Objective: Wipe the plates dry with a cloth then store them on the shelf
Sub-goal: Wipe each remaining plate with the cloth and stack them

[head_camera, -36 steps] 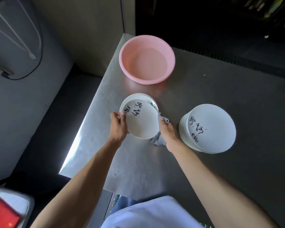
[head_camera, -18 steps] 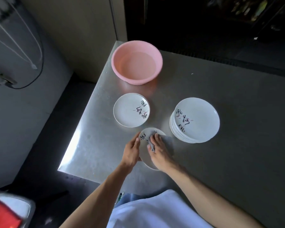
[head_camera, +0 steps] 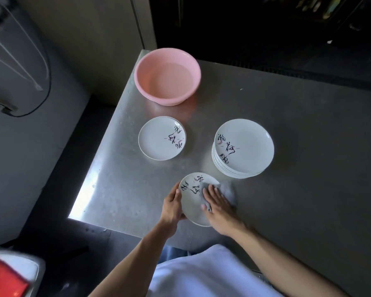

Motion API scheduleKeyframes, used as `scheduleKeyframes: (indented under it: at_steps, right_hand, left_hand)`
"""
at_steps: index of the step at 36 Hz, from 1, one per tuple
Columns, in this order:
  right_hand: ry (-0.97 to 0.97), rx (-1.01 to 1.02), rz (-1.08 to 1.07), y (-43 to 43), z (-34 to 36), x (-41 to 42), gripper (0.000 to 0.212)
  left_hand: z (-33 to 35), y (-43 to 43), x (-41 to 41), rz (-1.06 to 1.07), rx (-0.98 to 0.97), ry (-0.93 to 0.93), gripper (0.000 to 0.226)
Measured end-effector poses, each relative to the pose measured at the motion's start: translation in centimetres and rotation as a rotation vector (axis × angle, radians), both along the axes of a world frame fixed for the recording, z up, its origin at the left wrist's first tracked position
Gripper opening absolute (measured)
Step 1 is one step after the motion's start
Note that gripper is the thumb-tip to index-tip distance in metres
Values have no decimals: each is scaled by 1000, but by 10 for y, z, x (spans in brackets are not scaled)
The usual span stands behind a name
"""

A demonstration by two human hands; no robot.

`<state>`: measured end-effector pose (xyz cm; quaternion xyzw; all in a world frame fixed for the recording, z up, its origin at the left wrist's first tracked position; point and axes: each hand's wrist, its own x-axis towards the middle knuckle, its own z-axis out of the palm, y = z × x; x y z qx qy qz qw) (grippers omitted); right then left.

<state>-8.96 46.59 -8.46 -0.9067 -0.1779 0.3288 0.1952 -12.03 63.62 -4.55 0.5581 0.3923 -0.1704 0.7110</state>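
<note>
A white plate (head_camera: pixel 191 202) with black brush lettering sits near the front edge of the steel table (head_camera: pixel 120 189). My left hand (head_camera: pixel 171 207) grips its left rim. My right hand (head_camera: pixel 217 205) lies flat with straight fingers on a grey cloth (head_camera: pixel 228 189), pressing it onto the plate's right half. Another plate of the same kind (head_camera: pixel 156 139) lies alone further back. To the right stands a stack of several such plates (head_camera: pixel 244 146).
A pink basin (head_camera: pixel 191 69) holding water stands at the table's back left corner. The table's left edge drops to a dark floor. A cable hangs on the grey wall at left. A red and white object (head_camera: pixel 7 277) sits at the bottom left.
The plate was lifted from the left pile toward me and set near the front edge. My right hand moved from its rim onto its face with the cloth spread out.
</note>
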Motion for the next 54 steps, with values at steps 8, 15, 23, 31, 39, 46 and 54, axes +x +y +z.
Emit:
scheduleKeyframes:
  at_steps: [8,15,23,31,39,46,54]
  right_hand:
    - [58,306,59,39,22,3,50]
    - [-32,99,6,2,-2,-11,81]
    - [120,371,-157,45,-1,-13,51]
    - [-5,-108,-280,35,8,-8,55]
    - [262,554,-165,51,33,-21,45]
    - [127,157,-304,53,13,-1,53]
    - [181,483,-126,56,17,-25,48]
  left_hand:
    - [3,-7,-9,22,-23,8,33]
    - [6,-4,-23,-5,30,1,33]
    - [3,-6,-22,-113,123,-93,38]
    - [-3,-1,-28,46,82,-29,28]
    - [-1,8,-26,71,380,9,16]
    - [2,14,-30,37,85,-19,41]
    - [10,12,-31,-121,5,-82,34]
